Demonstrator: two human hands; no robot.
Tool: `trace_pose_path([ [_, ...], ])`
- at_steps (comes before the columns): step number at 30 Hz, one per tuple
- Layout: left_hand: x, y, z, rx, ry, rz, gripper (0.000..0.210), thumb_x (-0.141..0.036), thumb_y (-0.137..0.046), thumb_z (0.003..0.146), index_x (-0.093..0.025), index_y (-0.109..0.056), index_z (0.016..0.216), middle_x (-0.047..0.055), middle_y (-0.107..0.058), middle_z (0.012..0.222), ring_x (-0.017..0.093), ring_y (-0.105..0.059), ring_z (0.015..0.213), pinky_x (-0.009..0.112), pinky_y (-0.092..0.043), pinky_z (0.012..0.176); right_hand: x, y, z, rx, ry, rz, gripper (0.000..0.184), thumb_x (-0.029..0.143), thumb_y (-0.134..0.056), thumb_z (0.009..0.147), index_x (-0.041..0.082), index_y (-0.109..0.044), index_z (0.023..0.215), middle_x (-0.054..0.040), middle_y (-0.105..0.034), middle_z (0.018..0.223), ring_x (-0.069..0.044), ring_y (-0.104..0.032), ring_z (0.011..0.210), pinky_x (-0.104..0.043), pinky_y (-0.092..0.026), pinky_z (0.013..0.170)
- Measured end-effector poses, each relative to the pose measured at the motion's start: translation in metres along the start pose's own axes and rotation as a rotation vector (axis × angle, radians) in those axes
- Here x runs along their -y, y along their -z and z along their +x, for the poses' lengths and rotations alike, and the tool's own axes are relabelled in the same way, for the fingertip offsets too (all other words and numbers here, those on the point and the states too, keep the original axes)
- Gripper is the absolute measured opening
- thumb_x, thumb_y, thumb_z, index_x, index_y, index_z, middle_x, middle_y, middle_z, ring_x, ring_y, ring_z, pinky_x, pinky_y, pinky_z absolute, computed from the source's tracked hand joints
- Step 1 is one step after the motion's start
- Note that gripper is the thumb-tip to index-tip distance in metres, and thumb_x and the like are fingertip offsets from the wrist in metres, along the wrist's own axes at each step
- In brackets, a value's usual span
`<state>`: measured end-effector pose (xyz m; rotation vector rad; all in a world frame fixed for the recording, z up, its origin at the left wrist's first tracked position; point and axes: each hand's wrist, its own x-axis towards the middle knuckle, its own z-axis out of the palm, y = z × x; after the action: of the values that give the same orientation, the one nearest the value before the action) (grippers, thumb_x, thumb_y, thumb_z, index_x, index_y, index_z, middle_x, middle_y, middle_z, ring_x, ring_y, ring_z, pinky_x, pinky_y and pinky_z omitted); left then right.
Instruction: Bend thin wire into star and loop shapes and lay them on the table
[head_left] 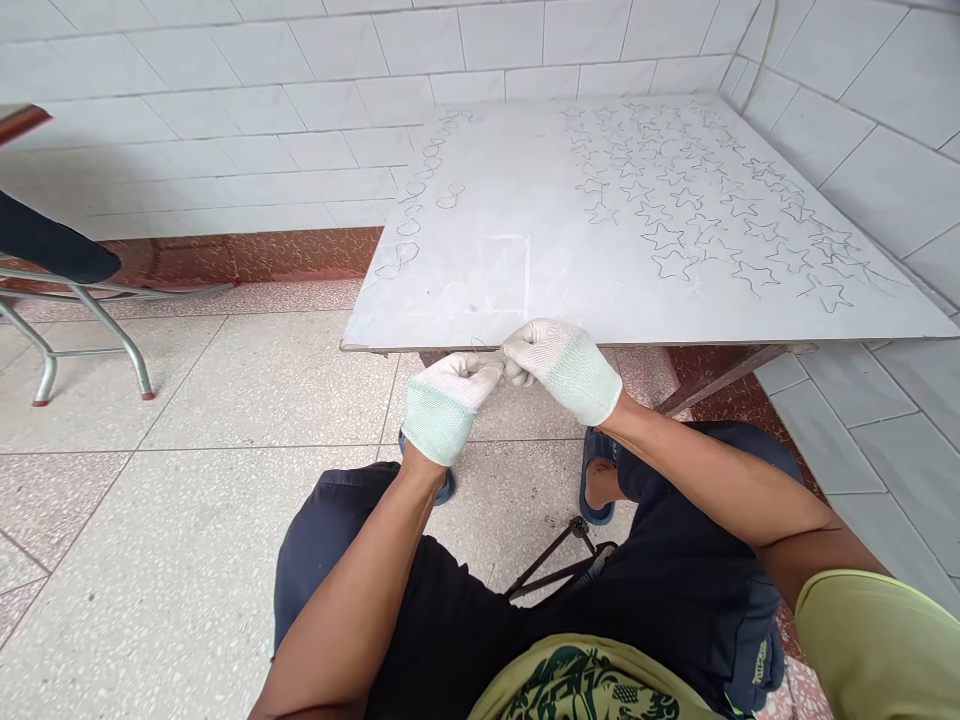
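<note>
My left hand (454,400) and my right hand (559,365), both in white knit gloves with pale green cuffs, meet at the near edge of a white table (465,290). Their fingers are pinched together around a thin bent wire (478,341). A small curve of it rises above the left fingers; the rest is hidden by the gloves. On the table's right half lie many star-shaped wire outlines (667,238). Along its left side runs a row of looped wire pieces (409,228), with one double-loop piece (450,195) slightly apart.
White tiled walls (337,100) stand behind and to the right of the table. A wooden table leg (712,380) slants beneath it. At the left is a metal-legged stool (97,340) with a dark-clothed leg (60,240) above it. A folding metal frame (551,560) shows between my knees.
</note>
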<state>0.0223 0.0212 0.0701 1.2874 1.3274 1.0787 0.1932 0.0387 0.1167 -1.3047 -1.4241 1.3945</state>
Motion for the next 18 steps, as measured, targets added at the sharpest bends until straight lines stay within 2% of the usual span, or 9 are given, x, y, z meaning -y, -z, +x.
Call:
trace_pose_path([
  [7, -0.008, -0.001, -0.002, -0.115, 0.01, 0.164, 0.017, -0.039, -0.077, 0.079, -0.022, -0.075, 0.082, 0.002, -0.073, 0.074, 0.018, -0.061, 0.063, 0.031, -0.041, 0.061, 0.0, 0.001, -0.001, -0.009, -0.071, 0.02, 0.037, 0.01, -0.061, 0.1, 0.018, -0.067, 0.064, 0.0005, -0.07, 0.062, -0.01, -0.063, 0.055, -0.02, -0.051, 0.055],
  [10, -0.008, -0.002, -0.002, -0.159, -0.012, 0.185, 0.018, -0.04, -0.077, 0.08, -0.024, -0.071, 0.074, 0.001, -0.069, 0.068, 0.02, -0.061, 0.065, 0.032, -0.042, 0.063, 0.002, 0.001, -0.003, -0.014, -0.082, 0.052, 0.036, 0.01, -0.062, 0.1, 0.018, -0.065, 0.065, 0.0008, -0.07, 0.062, -0.01, -0.063, 0.054, -0.02, -0.051, 0.055],
  [14, -0.006, -0.004, -0.004, -0.168, -0.062, 0.14, 0.023, -0.041, -0.076, 0.084, -0.025, -0.067, 0.069, -0.001, -0.062, 0.059, 0.02, -0.057, 0.063, 0.033, -0.04, 0.061, 0.0, -0.002, -0.002, -0.035, -0.056, 0.099, 0.036, 0.01, -0.062, 0.099, 0.019, -0.064, 0.065, 0.0012, -0.069, 0.06, -0.009, -0.062, 0.054, -0.019, -0.049, 0.054],
  [18, -0.007, -0.006, -0.006, -0.17, -0.05, 0.152, 0.026, -0.04, -0.071, 0.089, -0.026, -0.064, 0.068, -0.002, -0.059, 0.058, 0.02, -0.055, 0.062, 0.034, -0.038, 0.062, -0.009, -0.006, 0.003, -0.072, -0.063, 0.112, 0.036, 0.012, -0.062, 0.098, 0.019, -0.063, 0.063, 0.0013, -0.067, 0.058, -0.009, -0.06, 0.051, -0.02, -0.047, 0.052],
])
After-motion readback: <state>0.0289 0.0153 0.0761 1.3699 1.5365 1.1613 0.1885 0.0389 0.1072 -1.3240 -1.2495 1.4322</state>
